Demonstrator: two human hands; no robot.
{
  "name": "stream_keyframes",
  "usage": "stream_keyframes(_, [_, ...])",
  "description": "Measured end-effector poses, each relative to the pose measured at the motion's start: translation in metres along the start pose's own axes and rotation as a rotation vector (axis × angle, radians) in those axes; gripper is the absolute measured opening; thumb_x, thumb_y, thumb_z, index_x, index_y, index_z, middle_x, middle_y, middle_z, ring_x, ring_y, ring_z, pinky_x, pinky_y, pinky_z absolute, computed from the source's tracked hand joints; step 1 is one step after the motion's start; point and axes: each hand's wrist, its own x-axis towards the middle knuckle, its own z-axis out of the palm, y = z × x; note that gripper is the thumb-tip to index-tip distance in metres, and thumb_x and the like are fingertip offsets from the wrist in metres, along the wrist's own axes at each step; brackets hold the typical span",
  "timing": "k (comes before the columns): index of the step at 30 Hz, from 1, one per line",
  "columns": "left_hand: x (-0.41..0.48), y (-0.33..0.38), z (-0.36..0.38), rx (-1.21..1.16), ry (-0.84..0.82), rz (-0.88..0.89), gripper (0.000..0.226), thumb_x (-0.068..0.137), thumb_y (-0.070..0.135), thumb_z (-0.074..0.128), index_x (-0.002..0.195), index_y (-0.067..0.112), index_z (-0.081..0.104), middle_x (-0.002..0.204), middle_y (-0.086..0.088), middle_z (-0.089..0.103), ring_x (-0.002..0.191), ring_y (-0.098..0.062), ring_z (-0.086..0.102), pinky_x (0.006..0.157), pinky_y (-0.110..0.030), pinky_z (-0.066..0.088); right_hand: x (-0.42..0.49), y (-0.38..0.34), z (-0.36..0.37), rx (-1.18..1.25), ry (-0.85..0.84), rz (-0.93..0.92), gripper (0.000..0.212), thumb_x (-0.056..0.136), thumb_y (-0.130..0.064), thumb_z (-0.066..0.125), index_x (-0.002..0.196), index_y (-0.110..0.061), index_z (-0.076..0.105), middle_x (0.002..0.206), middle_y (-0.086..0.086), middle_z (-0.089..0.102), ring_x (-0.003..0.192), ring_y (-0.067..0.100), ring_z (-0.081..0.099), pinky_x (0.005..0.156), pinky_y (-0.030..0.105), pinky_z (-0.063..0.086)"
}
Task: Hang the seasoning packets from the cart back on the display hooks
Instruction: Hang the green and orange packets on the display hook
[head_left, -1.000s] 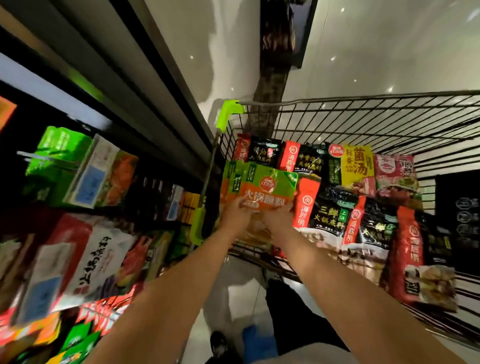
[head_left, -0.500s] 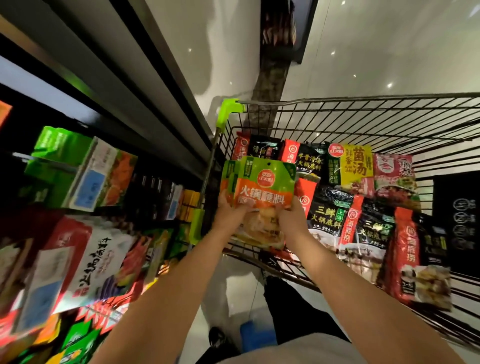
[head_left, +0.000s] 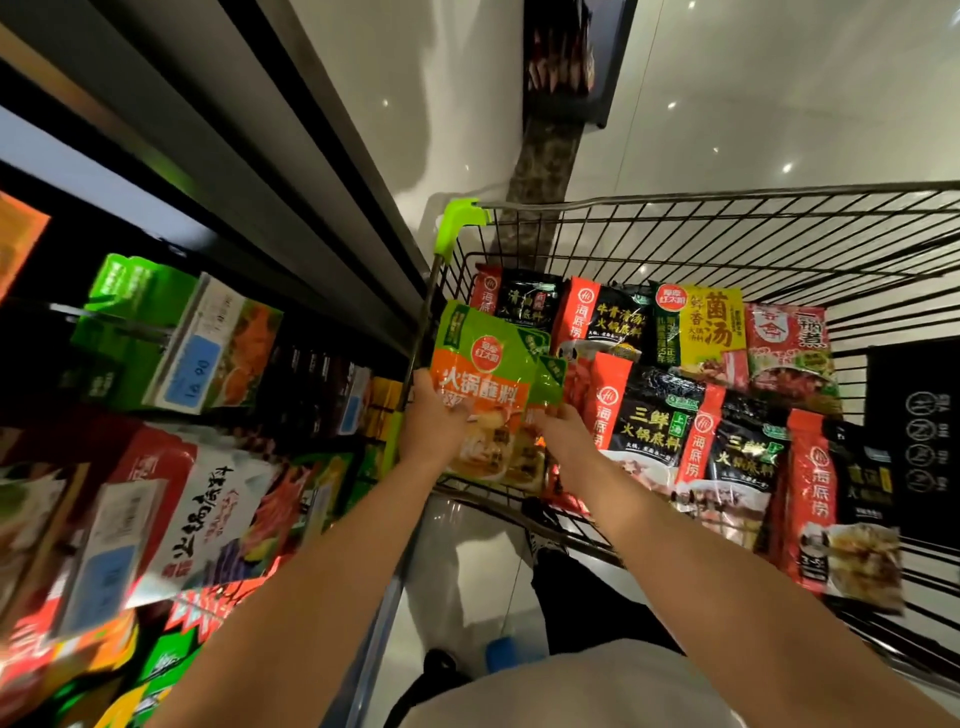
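Packet lifted clear of cart.
I gripped it upright in my left hand; hooks lay leftward, right hand pinching a second packet behind.

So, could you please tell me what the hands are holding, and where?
The left hand grips the green-and-orange packet at its lower left edge; the right hand touches a second packet behind it.

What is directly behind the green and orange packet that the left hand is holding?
Behind the green and orange packet sits a second, similar packet, which the right hand touches. Only its right edge shows. Anything lower in the cart is covered there.
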Motion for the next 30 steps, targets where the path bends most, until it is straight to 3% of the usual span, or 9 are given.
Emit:
stream_keyframes(4, [0.004,-0.005,0.014,0.0,0.021,-0.05,0.052,0.098,0.024,0.068,0.14,0.022,0.037,0.138,-0.005,0.063,0.123,-0.031,0.063,0.104,-0.057,0.051,0.013,0.005,0.019,-0.101,0.119,-0.009,0.055,0.085,-0.027,0.069,0.137,-0.018,0.055,0.13,0.011,0.066,0.118,0.032,0.063,0.099,0.046,0.053])
stream_keyframes(7, [0.01,-0.012,0.019,0.005,0.035,-0.061,0.058,0.1,0.022,0.065,0.149,0.02,0.034,0.141,-0.006,0.062,0.126,-0.031,0.061,0.107,-0.057,0.049,0.026,0.011,0.024,-0.316,0.304,0.076,0.052,0.095,-0.014,0.056,0.145,-0.003,0.046,0.143,0.023,0.051,0.129,0.043,0.051,0.109,0.048,0.044])
stream_keyframes(9, [0.015,-0.014,0.019,-0.011,0.036,-0.072,0.06,0.102,0.021,0.063,0.153,0.021,0.031,0.143,-0.005,0.06,0.13,-0.031,0.059,0.109,-0.056,0.047,0.033,0.016,0.023,-0.376,0.306,0.099,0.053,0.093,-0.01,0.057,0.144,-0.003,0.048,0.141,0.022,0.052,0.125,0.043,0.054,0.107,0.049,0.047])
stream_keyframes(12, [0.019,-0.017,0.017,-0.032,0.031,-0.078,0.061,0.103,0.021,0.06,0.155,0.023,0.029,0.143,-0.005,0.06,0.131,-0.031,0.058,0.109,-0.053,0.047,0.042,0.022,0.021,-0.28,0.309,0.07,0.033,0.088,-0.01,0.063,0.121,-0.005,0.065,0.121,0.019,0.067,0.102,0.036,0.067,0.088,0.046,0.058])
stream_keyframes(14, [0.02,-0.018,0.017,-0.043,0.031,-0.081,0.062,0.104,0.021,0.059,0.156,0.023,0.028,0.142,-0.005,0.06,0.131,-0.031,0.058,0.108,-0.053,0.048,0.039,0.021,0.024,-0.243,0.281,0.043,0.028,0.091,-0.016,0.07,0.117,-0.008,0.064,0.115,0.014,0.068,0.099,0.031,0.066,0.08,0.042,0.056])
stream_keyframes(17, [0.018,-0.016,0.015,-0.06,0.035,-0.059,0.053,0.103,0.02,0.061,0.15,0.022,0.036,0.137,-0.004,0.063,0.126,-0.03,0.061,0.105,-0.053,0.051,0.027,0.017,0.024,-0.174,0.228,-0.03,0.033,0.098,-0.016,0.063,0.13,-0.01,0.055,0.117,0.011,0.065,0.104,0.029,0.061,0.082,0.037,0.049])
stream_keyframes(21, [0.009,-0.009,0.007,-0.097,0.049,0.013,0.029,0.102,0.021,0.062,0.125,0.026,0.045,0.123,0.0,0.066,0.116,-0.027,0.066,0.094,-0.045,0.055,0.002,0.005,0.01,-0.124,0.29,-0.199,0.038,0.104,-0.013,0.053,0.14,-0.023,0.047,0.121,0.002,0.065,0.109,0.026,0.062,0.095,0.045,0.052])
stream_keyframes(26, [-0.015,0.005,-0.002,0.067,0.192,0.164,0.028,0.104,0.022,0.058,0.128,0.027,0.045,0.114,0.0,0.071,0.099,-0.028,0.069,0.081,-0.044,0.057,-0.033,-0.028,-0.009,-0.119,0.347,-0.296,0.019,0.107,-0.012,0.046,0.123,-0.023,0.05,0.113,0.0,0.063,0.103,0.023,0.063,0.081,0.036,0.052])
stream_keyframes(30, [-0.022,0.008,-0.008,0.07,0.185,0.195,0.031,0.103,0.02,0.057,0.13,0.024,0.042,0.116,-0.007,0.071,0.103,-0.032,0.069,0.085,-0.048,0.057,-0.053,-0.035,-0.027,-0.037,0.29,-0.269,0.021,0.104,-0.015,0.05,0.12,-0.027,0.055,0.11,0.005,0.07,0.102,0.027,0.07,0.084,0.042,0.059])
